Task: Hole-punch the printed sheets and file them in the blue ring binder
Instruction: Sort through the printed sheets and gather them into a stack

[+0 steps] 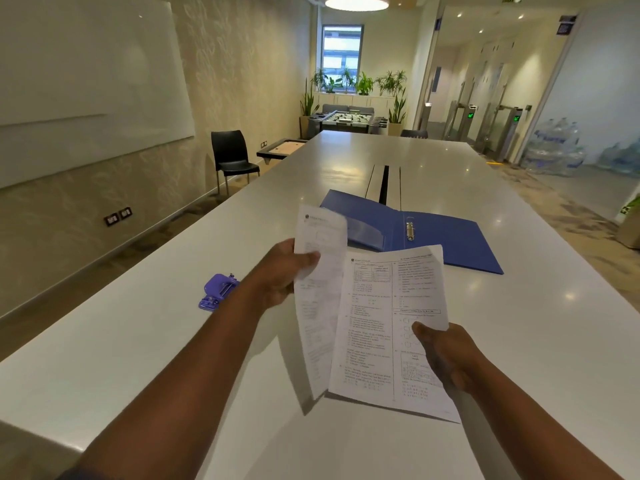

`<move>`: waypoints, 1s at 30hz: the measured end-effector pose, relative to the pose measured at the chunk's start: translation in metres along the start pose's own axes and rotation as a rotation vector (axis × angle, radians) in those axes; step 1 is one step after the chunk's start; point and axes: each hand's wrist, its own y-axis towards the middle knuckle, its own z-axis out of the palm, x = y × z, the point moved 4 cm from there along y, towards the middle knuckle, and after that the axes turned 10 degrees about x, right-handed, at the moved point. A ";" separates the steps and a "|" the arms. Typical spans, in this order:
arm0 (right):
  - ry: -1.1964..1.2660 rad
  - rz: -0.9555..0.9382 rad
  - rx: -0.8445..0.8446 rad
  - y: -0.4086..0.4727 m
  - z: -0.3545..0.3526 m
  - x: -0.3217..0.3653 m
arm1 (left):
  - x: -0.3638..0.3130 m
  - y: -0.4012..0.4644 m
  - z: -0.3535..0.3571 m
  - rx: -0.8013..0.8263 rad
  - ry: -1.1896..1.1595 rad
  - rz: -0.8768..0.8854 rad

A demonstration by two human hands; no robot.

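My left hand [282,271] pinches one printed sheet [320,292] by its left edge and holds it tilted up, almost edge-on. My right hand [446,358] grips a second printed sheet [377,327] at its right side, thumb on top, lifted above the white table [138,358]. The two sheets overlap in front of me. The blue ring binder [446,237] lies open flat beyond them, its metal rings [410,231] showing in the middle. A purple hole punch [216,291] sits on the table to the left of my left forearm.
A cable slot [383,183] runs along the table's middle behind the binder. A black chair [232,157] stands by the left wall under a whiteboard [86,81]. Plants and a foosball table stand at the room's far end.
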 end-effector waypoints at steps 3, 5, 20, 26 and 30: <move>-0.054 -0.010 -0.054 0.000 -0.008 0.001 | -0.041 -0.009 0.007 0.065 0.048 0.084; -0.064 -0.016 -0.076 -0.003 -0.012 0.003 | -0.061 -0.015 0.010 0.090 0.072 0.118; -0.138 -0.065 -0.120 -0.006 -0.027 0.015 | -0.074 -0.008 0.032 0.123 -0.029 0.125; -0.066 -0.111 0.023 -0.020 -0.011 0.022 | -0.001 0.023 0.036 -0.068 -0.068 0.016; 0.000 -0.087 0.107 -0.028 -0.007 0.025 | 0.027 0.027 0.039 -0.148 -0.028 -0.031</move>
